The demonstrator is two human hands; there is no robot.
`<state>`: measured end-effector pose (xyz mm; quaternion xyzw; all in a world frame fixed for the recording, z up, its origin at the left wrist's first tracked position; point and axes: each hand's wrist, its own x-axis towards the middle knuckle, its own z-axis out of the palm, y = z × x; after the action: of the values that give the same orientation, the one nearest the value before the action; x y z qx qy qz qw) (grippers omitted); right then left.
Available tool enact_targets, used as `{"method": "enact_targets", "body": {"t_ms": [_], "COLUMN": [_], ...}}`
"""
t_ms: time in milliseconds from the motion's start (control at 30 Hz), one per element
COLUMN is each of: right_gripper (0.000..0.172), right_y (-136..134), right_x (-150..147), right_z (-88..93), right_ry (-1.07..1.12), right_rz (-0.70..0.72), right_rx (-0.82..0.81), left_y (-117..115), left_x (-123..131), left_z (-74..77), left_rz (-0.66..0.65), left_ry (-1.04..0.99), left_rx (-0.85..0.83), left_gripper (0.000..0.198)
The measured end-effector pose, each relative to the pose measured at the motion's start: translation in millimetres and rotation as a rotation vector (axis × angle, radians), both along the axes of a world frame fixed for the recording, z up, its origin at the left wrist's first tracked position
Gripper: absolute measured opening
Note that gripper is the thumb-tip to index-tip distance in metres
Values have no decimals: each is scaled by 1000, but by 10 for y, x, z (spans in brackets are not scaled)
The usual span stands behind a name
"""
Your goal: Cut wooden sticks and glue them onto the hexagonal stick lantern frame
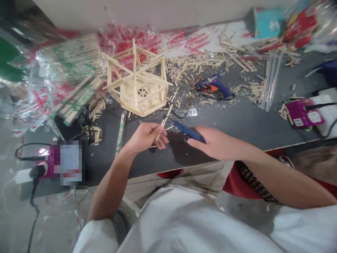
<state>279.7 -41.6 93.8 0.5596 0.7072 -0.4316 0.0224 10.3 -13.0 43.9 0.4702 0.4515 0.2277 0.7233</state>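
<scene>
Over the front of the dark table, my left hand (151, 136) pinches a few thin wooden sticks (163, 124) between thumb and fingers; they point up and away. My right hand (212, 140) is closed around the handles of blue-handled pliers (186, 130). The dark jaws reach the sticks just beyond my left fingertips; whether they touch the wood I cannot tell. Behind my left hand stands a many-sided frame (135, 82) built of wooden sticks, with a spoked pattern in its base.
A blue glue gun (217, 86) lies among scattered stick offcuts. Clear glue sticks (271, 82) lie at right, near a purple power socket (305, 112). Wrapped chopsticks (81, 100) and plastic wrappers crowd the left. A single wrapped pair (120, 133) lies beside my left forearm.
</scene>
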Motion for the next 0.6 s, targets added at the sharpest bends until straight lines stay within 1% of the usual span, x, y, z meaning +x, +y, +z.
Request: {"method": "enact_targets", "body": {"t_ms": [100,200,367,533,600], "right_gripper": [37,37,40,41,42], "right_y": [6,-1,-36,-77,-76], "right_x": [-26,-40,-40,-46,-74], "right_z": [2,-5,-26,-103,-126], "right_ry": [30,42,21,50,-6], "right_rz": [40,47,53,68,59], "right_rx": [-5,-7,8,68,86], "left_y": [-26,-43,-41,-31,-27], "left_x": [26,48,37,39,44], "left_z": [-1,-10,-10,-11,-12], "left_rz": [-57,-89,-96,-91,-86], "left_ry": [32,29,37,54,62], "left_rx": [-25,-15,-12,-8,0], "left_gripper": [35,33,27,27,27]}}
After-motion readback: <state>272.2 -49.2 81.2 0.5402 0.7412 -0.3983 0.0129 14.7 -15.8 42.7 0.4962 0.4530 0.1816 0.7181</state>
